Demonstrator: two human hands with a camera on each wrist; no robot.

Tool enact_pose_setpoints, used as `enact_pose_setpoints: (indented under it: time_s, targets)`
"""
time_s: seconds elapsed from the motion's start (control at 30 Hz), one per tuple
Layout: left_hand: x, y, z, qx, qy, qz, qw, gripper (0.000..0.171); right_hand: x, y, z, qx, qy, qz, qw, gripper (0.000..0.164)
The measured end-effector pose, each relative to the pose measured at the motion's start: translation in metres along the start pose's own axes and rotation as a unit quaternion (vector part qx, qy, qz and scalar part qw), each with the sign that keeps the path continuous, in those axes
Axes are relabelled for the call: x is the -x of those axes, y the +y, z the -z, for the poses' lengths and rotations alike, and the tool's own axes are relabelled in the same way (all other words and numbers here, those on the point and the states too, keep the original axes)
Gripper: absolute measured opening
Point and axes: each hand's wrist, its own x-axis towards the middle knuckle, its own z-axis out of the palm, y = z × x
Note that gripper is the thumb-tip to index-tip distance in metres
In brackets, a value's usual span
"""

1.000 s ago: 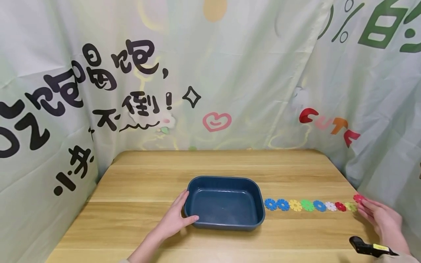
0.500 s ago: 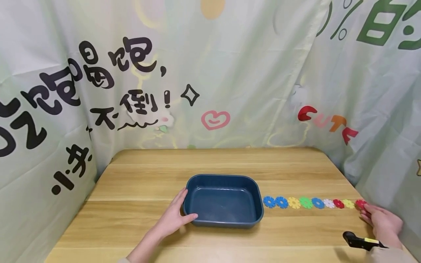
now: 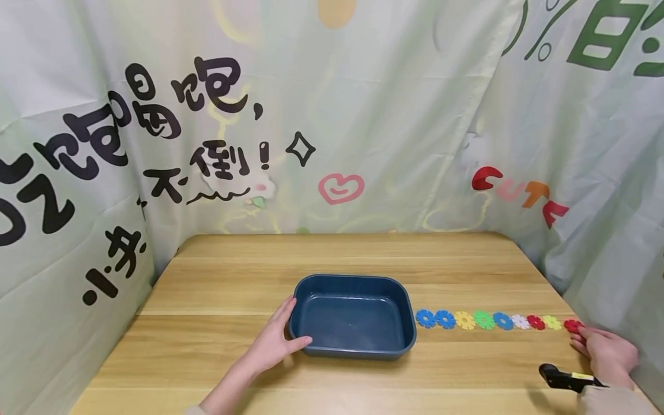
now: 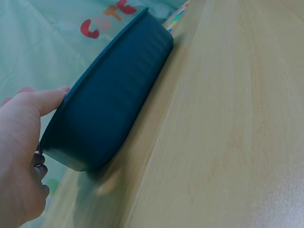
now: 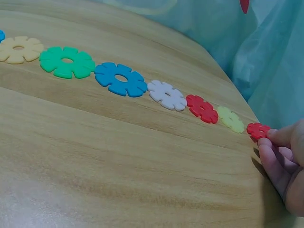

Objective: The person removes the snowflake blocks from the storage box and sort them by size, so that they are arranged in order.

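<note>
A dark blue plastic tub (image 3: 353, 346) stands on the table. My left hand (image 3: 272, 343) grips its near left corner, the thumb over the rim and the fingers along the left wall. To the tub's right runs a row of flower-shaped plastic discs, with blue, yellow, green (image 5: 67, 69), white (image 5: 166, 96), red and pale yellow (image 5: 231, 119) pieces. At the row's right end my right hand (image 3: 609, 349) pinches a red notched disc (image 5: 256, 130) by its edge, between thumb and finger. That disc lies at the table's right edge, a small gap from the pale yellow one.
The wooden table (image 3: 233, 276) has rounded far corners. Printed cloth curtains (image 3: 394, 144) hang behind it and at both sides, close to the right edge. A black strap with a yellow label (image 3: 570, 378) sits at my right wrist.
My right hand has lowered the red disc to the table at the row's end and shifted it slightly right, away from the pale yellow disc. The left hand keeps its place on the tub.
</note>
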Motion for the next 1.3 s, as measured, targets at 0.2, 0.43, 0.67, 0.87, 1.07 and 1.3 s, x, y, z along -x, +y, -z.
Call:
enact_pose_setpoints:
  time_s: [0.2,0.43,0.67,0.87,1.07,1.3]
  targets:
    - [0.000,0.001,0.002,-0.005,-0.001,0.000,1.0000,0.088,-0.002,-0.001,-0.001,0.018,-0.012,-0.003,1.000,0.024]
    - [0.001,0.000,0.003,-0.010,-0.002,0.003,0.9999,0.088,0.004,-0.002,-0.004,0.026,-0.013,-0.010,1.000,0.031]
    - [0.002,-0.001,0.003,-0.008,-0.003,0.003,1.0000,0.088,0.005,-0.001,-0.003,0.028,-0.007,-0.009,1.000,0.010]
    - [0.003,0.000,0.005,-0.009,-0.002,0.004,0.9999,0.088,0.006,0.000,-0.004,0.026,-0.004,-0.007,1.000,0.012]
    - [0.003,0.000,0.005,-0.009,-0.003,0.004,1.0000,0.088,0.006,0.000,-0.004,0.030,-0.006,0.005,1.000,0.014]
    - [0.002,0.000,0.004,-0.007,-0.009,0.008,0.9999,0.089,0.008,0.004,-0.002,0.029,-0.010,0.032,0.999,0.042]
